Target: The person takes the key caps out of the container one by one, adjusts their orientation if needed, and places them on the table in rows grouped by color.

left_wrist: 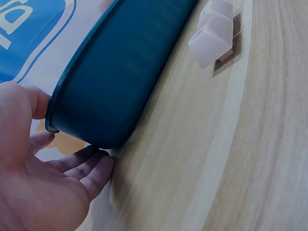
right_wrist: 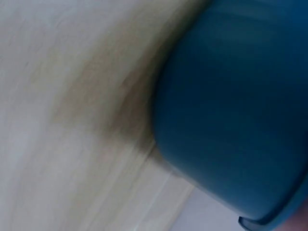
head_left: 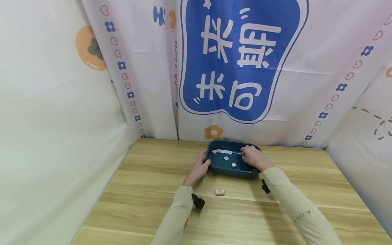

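A dark blue-green tray (head_left: 234, 173) with raised walls stands near the table's back edge. Several small white keycaps (head_left: 226, 158) lie in it, a few lined up along its far wall. My left hand (head_left: 199, 168) grips the tray's left end: in the left wrist view the thumb is at the rim and the fingertips (left_wrist: 101, 175) meet the lower wall. My right hand (head_left: 253, 157) reaches over the right end with curled fingers inside the tray; I cannot tell whether they hold a keycap. In the right wrist view the tray's outer wall (right_wrist: 231, 115) hides nearly all of that hand.
Two pale pinkish keycaps (head_left: 219, 192) sit side by side on the wooden table (head_left: 137, 190), in front of the tray. Behind the table hangs a printed curtain (head_left: 153, 102), close to the tray's far side. Dark straps show at both wrists.
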The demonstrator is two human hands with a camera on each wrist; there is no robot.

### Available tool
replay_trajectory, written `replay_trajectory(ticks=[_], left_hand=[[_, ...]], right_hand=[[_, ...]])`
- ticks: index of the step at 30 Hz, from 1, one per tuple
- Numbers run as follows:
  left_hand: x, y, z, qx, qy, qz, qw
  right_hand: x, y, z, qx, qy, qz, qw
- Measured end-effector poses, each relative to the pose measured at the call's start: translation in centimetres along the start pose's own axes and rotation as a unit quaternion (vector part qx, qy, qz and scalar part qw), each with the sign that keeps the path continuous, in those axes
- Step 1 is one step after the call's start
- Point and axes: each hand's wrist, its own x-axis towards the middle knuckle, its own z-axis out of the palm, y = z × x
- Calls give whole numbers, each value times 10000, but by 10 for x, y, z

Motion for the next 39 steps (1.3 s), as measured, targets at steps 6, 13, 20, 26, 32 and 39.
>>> replay_trajectory(ticks=[6,13,20,26,32,39], left_hand=[[1,-1,0,-17,7,9,10000],[0,0,2,36,20,-25,10000],[1,-1,2,16,37,3,10000],[1,-1,1,34,27,-4,10000],[1,0,1,-55,23,-21,10000],[1,0,2,-99,7,50,9999]], right_hand=[[1,-2,6,-54,-191,209,9996],[3,-2,11,-254,-218,351,9988],[6,-2,11,-270,-467,485,9974],[6,-2,10,-185,-449,420,9979],[4,0,8,92,-343,337,9988],[2,0,4,535,110,114,9984]])
